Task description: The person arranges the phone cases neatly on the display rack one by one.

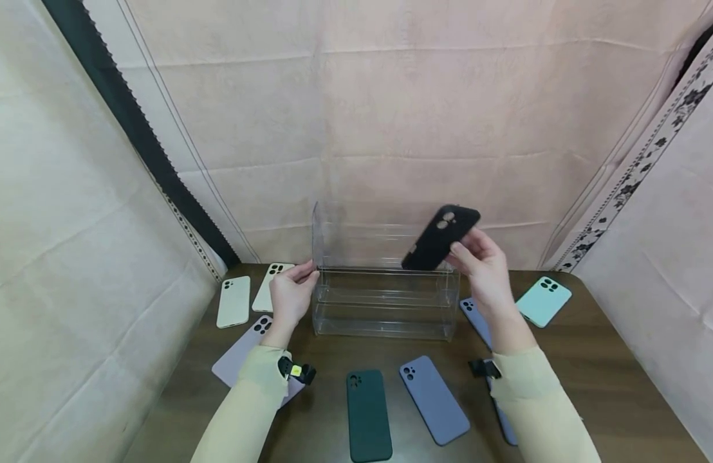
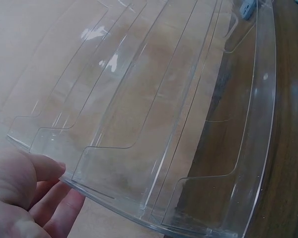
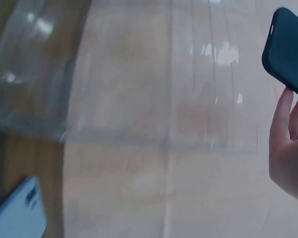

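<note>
A clear tiered display rack [image 1: 385,315] stands at the back of the brown table, its shelves bare. My left hand [image 1: 294,292] pinches the rack's left side edge; in the left wrist view the thumb and fingers [image 2: 62,203] lie on either side of that clear edge. My right hand [image 1: 485,270] holds a black phone case [image 1: 440,238] by its lower right edge, tilted above the right part of the rack. In the right wrist view the case [image 3: 290,52] shows at the right border, partly cut off, with fingers beneath it.
A dark green case [image 1: 369,415] and a blue case [image 1: 434,400] lie in front. White cases [image 1: 233,302] and a lilac case [image 1: 240,354] lie left, the lilac one partly under my left arm. At right lie a mint case [image 1: 544,301] and blue cases [image 1: 475,318]. Cloth walls surround the table.
</note>
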A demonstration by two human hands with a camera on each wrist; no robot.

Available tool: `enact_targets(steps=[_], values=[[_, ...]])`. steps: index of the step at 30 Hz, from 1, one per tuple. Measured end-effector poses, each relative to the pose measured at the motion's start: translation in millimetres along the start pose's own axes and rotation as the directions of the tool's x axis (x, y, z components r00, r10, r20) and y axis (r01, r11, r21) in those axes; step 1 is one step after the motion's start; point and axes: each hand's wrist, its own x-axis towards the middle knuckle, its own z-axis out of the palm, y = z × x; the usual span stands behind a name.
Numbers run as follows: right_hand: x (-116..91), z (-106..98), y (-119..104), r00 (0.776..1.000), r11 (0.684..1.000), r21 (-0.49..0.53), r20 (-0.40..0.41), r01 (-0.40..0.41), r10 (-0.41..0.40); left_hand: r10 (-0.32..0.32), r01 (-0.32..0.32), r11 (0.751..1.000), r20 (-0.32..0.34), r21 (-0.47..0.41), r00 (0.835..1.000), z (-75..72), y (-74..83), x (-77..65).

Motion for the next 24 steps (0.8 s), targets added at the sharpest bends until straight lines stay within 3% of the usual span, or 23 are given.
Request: enact_targets(steps=[9,19,24], values=[[50,69,15,1.000,0.997,0.076,-0.010,-0.004,0.005,0.010,-0.010,1.000,-0.005,-0.018,1.000,0.6,0.2,-0.9],[82,111,29,0.998,0.998,-0.029,0.013,0.058,-0.057,0.010,-0.010,1.000,-0.010,-0.021,1.000,-0.6,-1.3,-0.4],[93,127,30,0.998,0.998,-0.026,-0.007,0.056,-0.056,0.019,-0.019,1.000,-0.007,-0.021,1.000,-0.2,-0.7,0.0]])
